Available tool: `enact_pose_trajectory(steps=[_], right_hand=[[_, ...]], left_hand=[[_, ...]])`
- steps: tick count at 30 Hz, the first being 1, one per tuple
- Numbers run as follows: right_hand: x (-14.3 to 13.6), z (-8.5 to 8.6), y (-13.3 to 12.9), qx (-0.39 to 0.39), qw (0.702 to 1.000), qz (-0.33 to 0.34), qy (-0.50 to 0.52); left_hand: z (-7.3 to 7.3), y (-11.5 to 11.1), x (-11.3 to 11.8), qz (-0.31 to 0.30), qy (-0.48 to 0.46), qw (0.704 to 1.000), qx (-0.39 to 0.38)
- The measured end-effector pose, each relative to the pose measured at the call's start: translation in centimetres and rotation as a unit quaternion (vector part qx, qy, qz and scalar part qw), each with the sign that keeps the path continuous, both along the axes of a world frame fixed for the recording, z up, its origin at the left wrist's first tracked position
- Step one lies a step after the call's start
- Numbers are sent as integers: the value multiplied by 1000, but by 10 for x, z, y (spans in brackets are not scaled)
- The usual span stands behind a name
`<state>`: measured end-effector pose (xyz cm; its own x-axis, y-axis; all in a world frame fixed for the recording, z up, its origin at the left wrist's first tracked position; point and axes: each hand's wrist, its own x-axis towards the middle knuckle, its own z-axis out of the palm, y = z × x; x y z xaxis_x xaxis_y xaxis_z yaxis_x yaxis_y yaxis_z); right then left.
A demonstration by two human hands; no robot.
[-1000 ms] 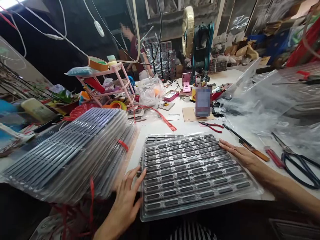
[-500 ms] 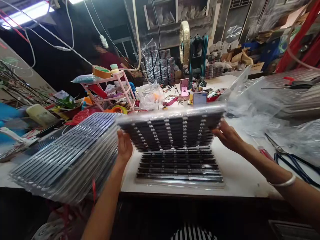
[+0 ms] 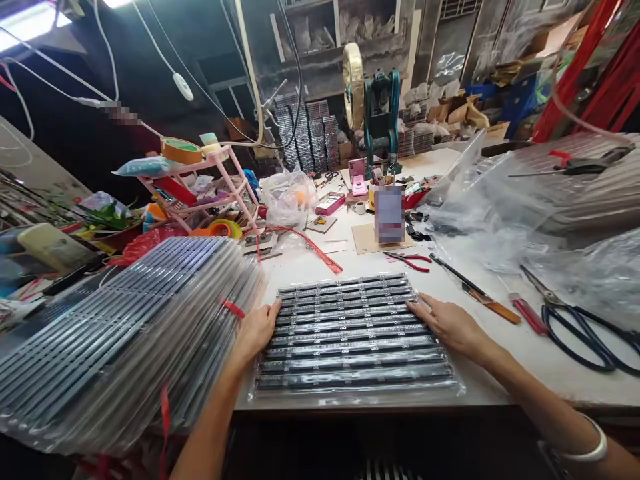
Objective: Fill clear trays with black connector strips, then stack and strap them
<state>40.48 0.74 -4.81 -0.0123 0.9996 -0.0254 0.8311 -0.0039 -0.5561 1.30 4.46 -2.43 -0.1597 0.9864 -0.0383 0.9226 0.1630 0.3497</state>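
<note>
In front of me a clear plastic tray [image 3: 350, 333] lies flat on the white table, with rows of dark, shiny strips in it. My left hand [image 3: 256, 330] grips its left edge, thumb on top near the far corner. On the opposite edge, my right hand [image 3: 447, 325] has its thumb over the rim and its other fingers along the side. Whether more trays sit beneath this one I cannot tell. A tall stack of similar clear trays [image 3: 125, 320] leans close beside my left forearm, with a red ribbon hanging from it.
Large dark-handled scissors [image 3: 580, 327], a red-handled tool [image 3: 529, 313], a brush [image 3: 475, 290] and red pliers [image 3: 413, 260] lie to the right. Behind are red ribbon [image 3: 315, 245], a pink rack [image 3: 215, 187] and a tape dispenser [image 3: 383, 120]. Plastic sheets [image 3: 510, 200] heap at right.
The upper tray, held tilted up above another one, has come down flat onto the table area in front of me. Both hands have lowered with it. The view has shifted somewhat.
</note>
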Motion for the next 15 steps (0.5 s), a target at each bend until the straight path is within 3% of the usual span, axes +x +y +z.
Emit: enact_pose_trajectory(steps=[2,6,9,12,15], right_hand=[[0,-6,-16,7,1000,-11,8],[-3,-10,-50,27,996,-28,77],[-6,-7,-57,3,996,-31,87],[-11,-3,-53,11,997,-37,65],[-15,-8,-56,84,994,-40,62]], left_hand=[[0,-12,-1,-9,-10,1000,2],[-11,-57,-12,-5,-91,994,67],[-21,-81,-17,-6,-125,987,103],[-22,-84,-14,-3,-134,987,89],[-20,-79,-12,-21,-142,986,83]])
